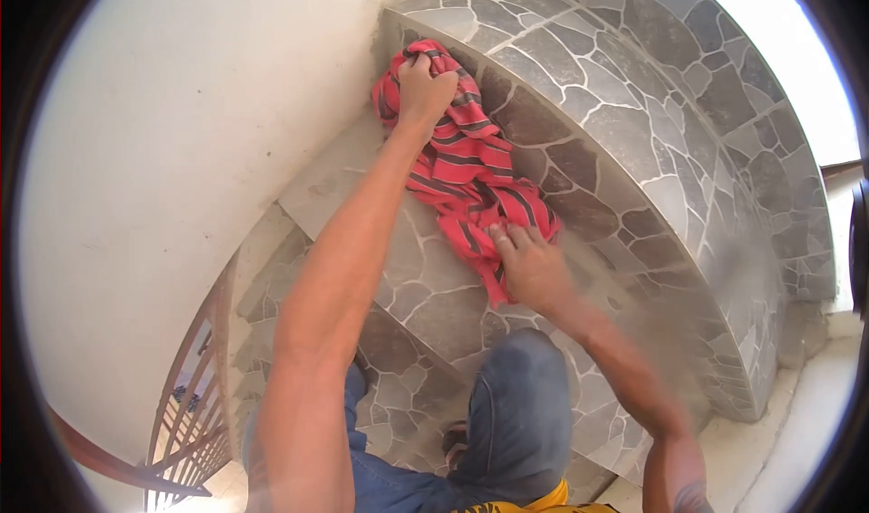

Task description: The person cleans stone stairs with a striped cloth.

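Observation:
A red cloth with dark stripes (471, 165) lies bunched and stretched along a stair tread, against the riser of the step above. My left hand (425, 92) grips its upper end, close to the corner where the white wall meets the riser. Lower down, my right hand (529, 264) has its fingers closed on the cloth's other end. Under the cloth, the stair tread (403, 264) is grey stone-patterned with pale joint lines. Folds of the fabric hide parts of my fingertips.
Curved stone-patterned steps (625, 97) rise ahead and to the right. A white wall (190, 133) bounds the left side. Below left is a railing with bars (195, 409). My bent knee in jeans (520, 404) is close behind my right hand.

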The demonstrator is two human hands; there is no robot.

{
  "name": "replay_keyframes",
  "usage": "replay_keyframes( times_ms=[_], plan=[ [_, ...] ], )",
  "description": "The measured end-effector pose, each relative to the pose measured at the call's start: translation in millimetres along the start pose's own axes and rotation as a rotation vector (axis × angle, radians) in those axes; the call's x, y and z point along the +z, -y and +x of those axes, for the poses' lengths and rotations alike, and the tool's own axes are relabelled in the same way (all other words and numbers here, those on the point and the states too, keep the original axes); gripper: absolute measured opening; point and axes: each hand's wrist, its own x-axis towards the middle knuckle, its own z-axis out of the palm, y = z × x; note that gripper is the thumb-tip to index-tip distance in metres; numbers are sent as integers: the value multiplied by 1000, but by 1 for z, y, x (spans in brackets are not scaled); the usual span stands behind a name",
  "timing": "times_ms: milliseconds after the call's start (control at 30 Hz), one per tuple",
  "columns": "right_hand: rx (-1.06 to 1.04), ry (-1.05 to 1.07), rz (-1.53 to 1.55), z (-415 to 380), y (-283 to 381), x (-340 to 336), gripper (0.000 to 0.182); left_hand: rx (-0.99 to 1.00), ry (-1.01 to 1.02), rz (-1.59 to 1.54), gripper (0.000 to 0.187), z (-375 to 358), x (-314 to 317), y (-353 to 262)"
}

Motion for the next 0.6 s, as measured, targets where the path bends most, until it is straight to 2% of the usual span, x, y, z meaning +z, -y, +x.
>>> replay_keyframes(
  times_ms=[133, 233, 267, 333, 400, 467, 533, 600],
  plan=[
    [82, -303, -58, -9, 0, -107, 48, 196, -135, 128, 16, -8, 3, -3],
    [152, -384, -142, -23, -21, -151, 38, -96, 99, -69, 44, -11, -2, -20],
    [179, -416, -164, -22, -31, -152, 33, -174, 146, -102, 57, -16, -4, -25],
    [234, -481, -202, -10, -52, -146, 23, -190, 84, -84, 61, -31, 1, -35],
    [180, -557, -299, 14, -63, -139, 20, -165, -12, -42, 59, -38, 15, -38],
    [150, -594, -344, 46, -67, -135, 22, -101, -145, 22, 51, -43, 31, -24],
    [159, -586, -353, 71, -63, -133, 25, -164, -137, 32, 59, -38, 30, -32],
    [222, -522, -335, 64, -66, -133, 31, -229, -115, 41, 66, -32, 23, -36]
  ],
)
